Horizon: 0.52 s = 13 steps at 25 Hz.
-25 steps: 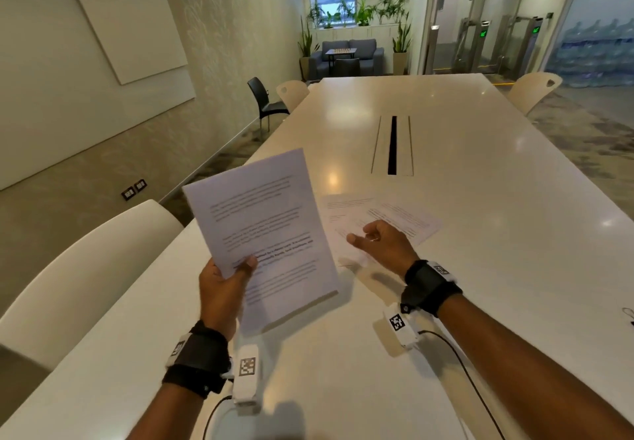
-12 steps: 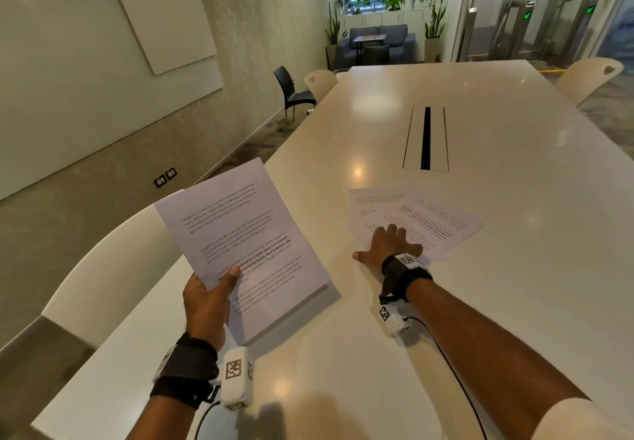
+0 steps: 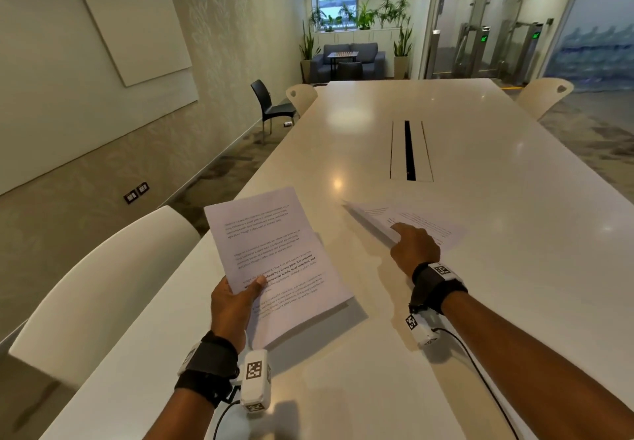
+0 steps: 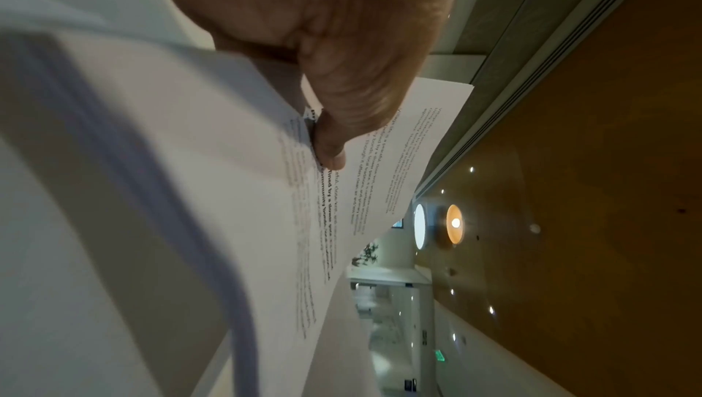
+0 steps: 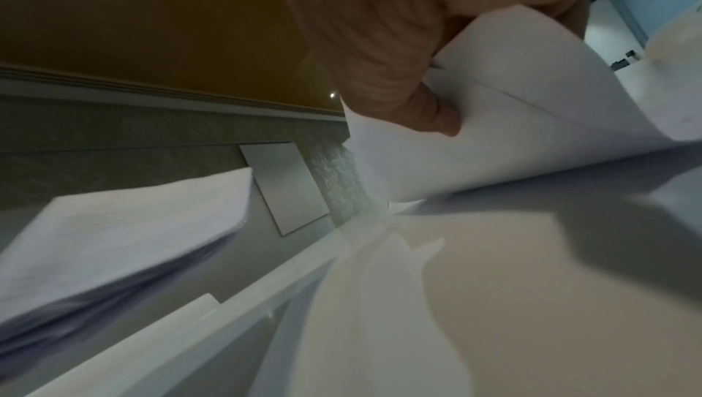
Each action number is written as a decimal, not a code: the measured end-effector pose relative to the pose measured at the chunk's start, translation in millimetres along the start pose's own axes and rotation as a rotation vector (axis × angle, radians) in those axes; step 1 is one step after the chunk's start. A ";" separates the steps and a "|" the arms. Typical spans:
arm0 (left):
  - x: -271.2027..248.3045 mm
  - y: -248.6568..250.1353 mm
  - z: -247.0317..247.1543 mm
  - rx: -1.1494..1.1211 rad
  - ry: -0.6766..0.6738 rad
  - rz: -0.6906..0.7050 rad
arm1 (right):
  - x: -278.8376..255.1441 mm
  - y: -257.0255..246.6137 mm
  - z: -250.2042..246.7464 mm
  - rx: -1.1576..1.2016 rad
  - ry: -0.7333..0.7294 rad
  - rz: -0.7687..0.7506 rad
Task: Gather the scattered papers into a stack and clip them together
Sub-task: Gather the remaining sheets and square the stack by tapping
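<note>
Lifting off the table (image 3: pixel 480 302), where it lay flat half a second ago, the near edge of the loose sheets (image 3: pixel 422 227) now rises pinched in the right hand (image 3: pixel 413 251), while the left hand (image 3: pixel 233 306) still pinches the gathered stack (image 3: pixel 274 261) above the table.

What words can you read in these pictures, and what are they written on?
"...by a slower pace. It is centered ... community bonds, local traditions, and": bold lines on the held papers, left hand; the rest is too blurred.
Papers on the table under the right hand: print too small to read.
Wrist tags: square code patterns, no words.
Green signs at the gates: symbols, unreadable.
</note>
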<state>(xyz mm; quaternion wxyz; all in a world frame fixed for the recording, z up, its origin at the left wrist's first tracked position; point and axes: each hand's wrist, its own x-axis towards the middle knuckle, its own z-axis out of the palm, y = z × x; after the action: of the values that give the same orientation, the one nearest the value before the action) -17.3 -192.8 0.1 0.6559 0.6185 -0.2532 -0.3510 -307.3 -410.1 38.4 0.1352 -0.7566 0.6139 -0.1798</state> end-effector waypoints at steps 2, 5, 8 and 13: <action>2.1 -0.1 10.2 -0.011 -0.066 -0.013 | -18.6 -3.5 -15.5 0.051 0.113 -0.042; 7.9 -5.8 31.6 -0.050 -0.156 -0.026 | -46.9 -14.5 -29.6 0.120 0.320 -0.183; 6.0 -6.0 54.0 -0.141 -0.228 -0.059 | -74.1 -28.2 -30.2 0.141 0.396 -0.377; 7.6 -3.3 74.0 -0.229 -0.330 -0.115 | -114.6 -28.3 -23.4 0.055 0.165 -0.590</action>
<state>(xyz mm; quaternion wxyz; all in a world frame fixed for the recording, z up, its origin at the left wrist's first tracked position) -69.7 -245.6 4.0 0.6504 0.4875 -0.2798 -0.5109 -313.4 -291.7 59.3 0.0473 -0.8811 0.3717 -0.2885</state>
